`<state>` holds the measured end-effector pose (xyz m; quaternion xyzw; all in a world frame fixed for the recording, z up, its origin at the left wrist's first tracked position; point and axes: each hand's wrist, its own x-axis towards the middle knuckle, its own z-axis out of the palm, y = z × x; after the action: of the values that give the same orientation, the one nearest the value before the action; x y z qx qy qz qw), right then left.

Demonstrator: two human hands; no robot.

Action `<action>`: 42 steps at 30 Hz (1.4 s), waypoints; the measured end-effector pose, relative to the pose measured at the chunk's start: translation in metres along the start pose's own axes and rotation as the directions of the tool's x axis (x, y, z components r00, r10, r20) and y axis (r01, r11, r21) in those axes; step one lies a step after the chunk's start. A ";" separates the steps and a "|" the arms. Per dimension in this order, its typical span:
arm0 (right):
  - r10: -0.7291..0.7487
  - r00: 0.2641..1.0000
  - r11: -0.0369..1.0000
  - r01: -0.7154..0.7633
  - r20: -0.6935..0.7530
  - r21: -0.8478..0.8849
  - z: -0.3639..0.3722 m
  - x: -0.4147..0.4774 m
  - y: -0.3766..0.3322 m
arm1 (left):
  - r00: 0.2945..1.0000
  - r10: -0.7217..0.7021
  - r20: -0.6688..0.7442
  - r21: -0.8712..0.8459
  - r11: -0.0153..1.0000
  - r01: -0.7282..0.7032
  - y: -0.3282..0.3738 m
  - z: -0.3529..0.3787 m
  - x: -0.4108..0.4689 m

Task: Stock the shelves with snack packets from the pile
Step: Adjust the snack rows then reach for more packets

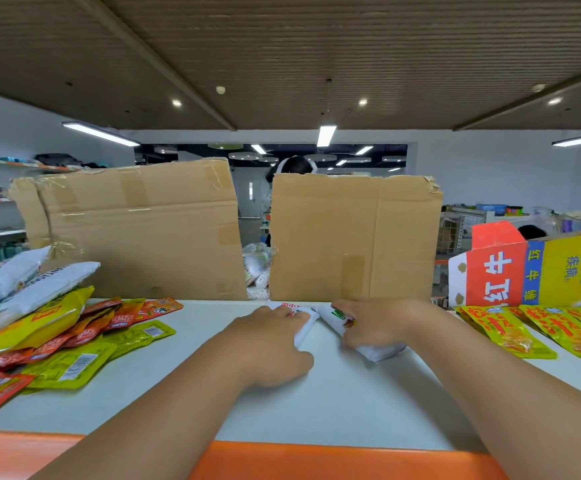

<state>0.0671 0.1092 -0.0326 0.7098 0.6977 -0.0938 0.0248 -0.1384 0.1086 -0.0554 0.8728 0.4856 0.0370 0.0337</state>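
Shelf (334, 403), white top, orange front lip: I log the stocking as partly done. Item one: pile of snack packets (57, 327), left end, made up of red, yellow and green sachets and two large white bags, loosely heaped and unsorted; I judge most of the work lies here. Item two: row of yellow packets (524, 334), right end, laid flat and overlapping, apparently placed. Item three: two white packets at mid-shelf, just before the cardboard panels (136, 230). Left hand (271, 341) grips the left white packet (304, 327), fingers curled over its near edge. Right hand (375, 325) holds the right white packet (379, 353), fingers bent round it. I judge both packets are being set in position. Printed carton (524, 268), far right, stands behind the yellow row.
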 end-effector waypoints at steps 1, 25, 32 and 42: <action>0.008 1.000 1.000 -0.008 0.004 -0.022 0.000 0.000 -0.001 | 1.000 -0.002 -0.023 -0.015 1.000 0.002 0.000 -0.001 0.001; 0.040 0.999 0.966 -0.036 0.012 -0.254 0.000 -0.014 -0.013 | 0.988 -0.141 0.063 0.019 0.990 0.140 -0.001 -0.006 0.024; -0.036 0.998 0.983 0.026 -0.054 -0.181 0.012 -0.034 0.008 | 0.982 -0.176 0.069 -0.032 0.983 0.178 0.028 -0.010 0.003; -0.176 0.952 0.967 0.215 -0.251 0.136 -0.008 -0.159 0.110 | 0.958 -0.108 -0.265 -0.322 0.947 0.018 0.148 -0.006 -0.042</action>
<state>0.1757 -0.0495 -0.0090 0.6427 0.7528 -0.0666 -0.1257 -0.0358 -0.0051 -0.0365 0.8260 0.5011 0.2356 0.1053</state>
